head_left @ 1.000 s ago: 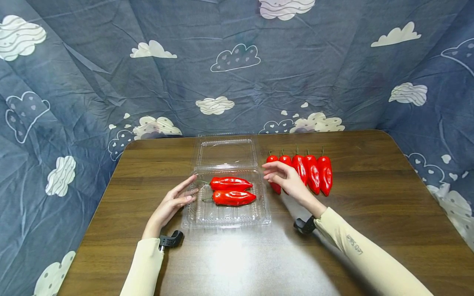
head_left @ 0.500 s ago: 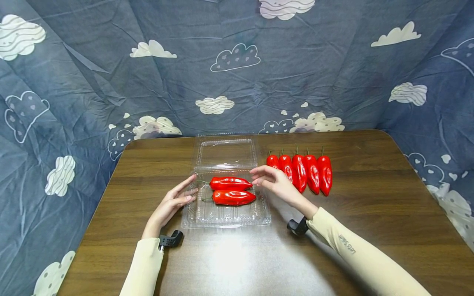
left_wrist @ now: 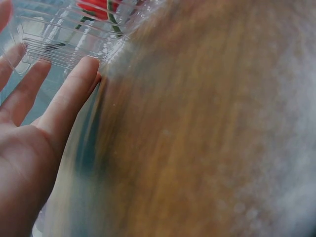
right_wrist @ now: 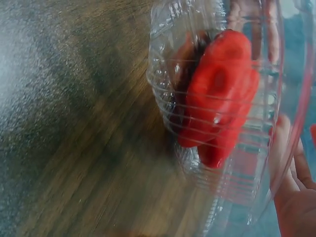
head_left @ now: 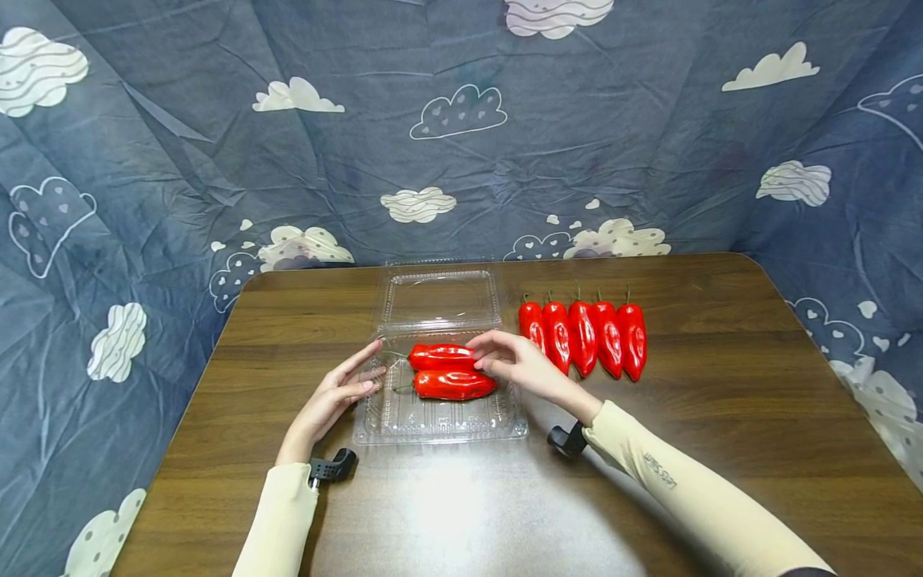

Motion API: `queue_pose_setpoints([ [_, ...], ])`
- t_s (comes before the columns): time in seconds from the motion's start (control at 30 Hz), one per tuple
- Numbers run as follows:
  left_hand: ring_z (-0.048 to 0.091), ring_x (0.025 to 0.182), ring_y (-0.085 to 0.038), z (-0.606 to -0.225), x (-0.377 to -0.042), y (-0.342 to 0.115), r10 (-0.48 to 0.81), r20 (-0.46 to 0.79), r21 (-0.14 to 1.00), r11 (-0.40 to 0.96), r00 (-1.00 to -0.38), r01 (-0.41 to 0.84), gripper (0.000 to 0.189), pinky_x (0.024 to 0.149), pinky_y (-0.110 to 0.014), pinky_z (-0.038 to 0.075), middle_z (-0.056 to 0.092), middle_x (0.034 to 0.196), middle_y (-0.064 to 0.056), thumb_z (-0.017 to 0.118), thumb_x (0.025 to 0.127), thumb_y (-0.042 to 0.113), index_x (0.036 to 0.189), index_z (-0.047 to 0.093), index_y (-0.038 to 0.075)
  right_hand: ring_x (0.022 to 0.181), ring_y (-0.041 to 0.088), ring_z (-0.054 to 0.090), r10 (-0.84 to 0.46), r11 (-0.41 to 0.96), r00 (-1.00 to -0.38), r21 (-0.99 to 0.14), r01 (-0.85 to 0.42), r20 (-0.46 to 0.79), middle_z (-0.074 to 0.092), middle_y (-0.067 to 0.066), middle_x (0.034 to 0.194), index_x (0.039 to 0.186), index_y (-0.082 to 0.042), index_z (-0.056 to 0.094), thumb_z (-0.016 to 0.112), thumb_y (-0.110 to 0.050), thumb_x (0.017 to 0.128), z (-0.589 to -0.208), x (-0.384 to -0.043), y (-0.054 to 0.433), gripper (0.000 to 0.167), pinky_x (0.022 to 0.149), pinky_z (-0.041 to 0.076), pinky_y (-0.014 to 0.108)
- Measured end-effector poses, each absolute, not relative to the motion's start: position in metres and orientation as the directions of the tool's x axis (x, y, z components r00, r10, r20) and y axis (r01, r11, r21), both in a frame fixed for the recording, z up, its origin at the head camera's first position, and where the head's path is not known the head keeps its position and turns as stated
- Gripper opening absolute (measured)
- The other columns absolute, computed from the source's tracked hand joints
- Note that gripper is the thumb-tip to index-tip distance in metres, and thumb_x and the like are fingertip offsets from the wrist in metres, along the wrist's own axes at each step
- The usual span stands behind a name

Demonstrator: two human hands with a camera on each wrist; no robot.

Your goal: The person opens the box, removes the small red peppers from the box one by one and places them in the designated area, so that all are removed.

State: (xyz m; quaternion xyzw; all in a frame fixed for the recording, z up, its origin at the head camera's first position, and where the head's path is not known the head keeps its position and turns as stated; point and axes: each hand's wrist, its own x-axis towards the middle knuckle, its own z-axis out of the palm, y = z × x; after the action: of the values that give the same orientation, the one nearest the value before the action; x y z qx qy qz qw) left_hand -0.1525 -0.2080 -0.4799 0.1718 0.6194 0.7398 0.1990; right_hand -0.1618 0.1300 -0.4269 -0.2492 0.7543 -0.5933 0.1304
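Note:
Two glossy red peppers, a rear one (head_left: pixel 441 356) and a front one (head_left: pixel 454 385), lie side by side in a clear plastic clamshell container (head_left: pixel 440 433) with its lid (head_left: pixel 441 298) folded back. Their green stems point left. At the container's left wall, my left hand (head_left: pixel 330 405) rests with extended fingers; the left wrist view shows its fingertips against the ribbed plastic. My right hand (head_left: pixel 530 369) reaches over the right rim, its fingertips at the tip of the rear pepper and hiding it. Contact there is hard to tell. In the right wrist view, the container wall partly covers that hand (right_wrist: pixel 294 190).
Several more red peppers (head_left: pixel 582 338) lie in a row on the wooden table (head_left: pixel 721 385) right of the container, stems toward the back. A dark blue cloud-patterned cloth (head_left: pixel 461 176) hangs behind the table. Black wrist devices (head_left: pixel 335 465) sit at both cuffs.
My right hand has moved left from above the pepper row, over the container's right rim, to the rear pepper's tip. The left hand, container and peppers have stayed in place.

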Motion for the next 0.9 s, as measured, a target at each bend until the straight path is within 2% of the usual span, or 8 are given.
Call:
queue_pose_setpoints([
  [0.3,0.025,0.137,-0.04,-0.48,-0.153,-0.208,0.504,0.004,0.984,-0.155,-0.864,-0.086,0.063,0.102,-0.031,0.041,0.015,0.158,-0.01,0.044,0.093,-0.009,0.151,0.023,0.003,0.1,0.034,0.062,-0.574,0.235,-0.814,-0.935,-0.266,0.088,0.061,0.022,0.115,0.12,0.005,0.059,0.058,0.006,0.085,-0.426,-0.162,0.116,0.035,0.087,0.051,0.042],
  [0.6,0.025,0.137,-0.04,-0.48,-0.153,-0.208,0.505,0.007,0.984,-0.158,-0.863,-0.085,0.063,0.101,-0.031,0.041,0.015,0.158,-0.01,0.044,0.093,-0.008,0.151,0.023,0.003,0.105,0.028,0.061,-0.647,0.342,-0.759,-0.86,-0.378,0.077,0.062,0.017,0.116,0.117,0.0,0.061,0.062,0.002,0.084,-0.43,-0.165,0.106,0.033,0.092,0.049,0.043],
  [0.9,0.025,0.137,-0.041,-0.481,-0.153,-0.208,0.507,0.012,0.984,-0.158,-0.862,-0.079,0.062,0.101,-0.031,0.041,0.014,0.158,-0.01,0.044,0.094,-0.008,0.151,0.023,0.004,0.11,0.025,0.056,-0.681,0.453,-0.732,-0.776,-0.439,0.016,0.06,0.009,0.118,0.119,-0.009,0.063,0.066,-0.004,0.083,-0.43,-0.166,0.101,0.036,0.095,0.044,0.042],
])
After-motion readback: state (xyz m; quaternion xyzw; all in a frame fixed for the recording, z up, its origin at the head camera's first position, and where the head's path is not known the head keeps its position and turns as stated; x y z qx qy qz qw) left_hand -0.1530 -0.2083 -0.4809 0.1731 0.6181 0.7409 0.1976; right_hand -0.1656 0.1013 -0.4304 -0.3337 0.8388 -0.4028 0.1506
